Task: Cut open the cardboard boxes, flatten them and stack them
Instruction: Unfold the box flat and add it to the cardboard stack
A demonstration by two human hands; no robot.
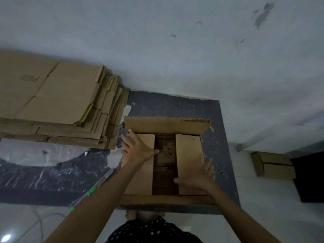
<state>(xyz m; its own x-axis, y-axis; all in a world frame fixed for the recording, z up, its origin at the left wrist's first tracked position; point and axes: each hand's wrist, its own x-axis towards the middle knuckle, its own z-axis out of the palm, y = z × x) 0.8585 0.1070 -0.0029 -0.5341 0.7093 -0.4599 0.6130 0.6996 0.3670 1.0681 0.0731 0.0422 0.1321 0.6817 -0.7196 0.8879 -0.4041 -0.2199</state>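
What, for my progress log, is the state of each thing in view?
Cardboard box: on the table, top open, not flattened.
Left flap: folded inward, left hand flat on it.
Right flap: folded inward, right hand flat on it.
Far flap: standing up.
Cardboard stack: flattened, piled at left.
Small box on floor: not flattened.

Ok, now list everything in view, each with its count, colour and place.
open cardboard box: one, brown, on the table in front of the person
stack of flattened cardboard: one pile, brown, far left of the table
small cardboard box: one, brown, on the floor to the right of the table
table: one, dark, against the grey wall
plastic sheet: one, whitish, on the table by the stack
thin strip with green marks: one, left of the open box; cannot tell what it is
left hand: flat on the box's left flap
right hand: flat on the right flap
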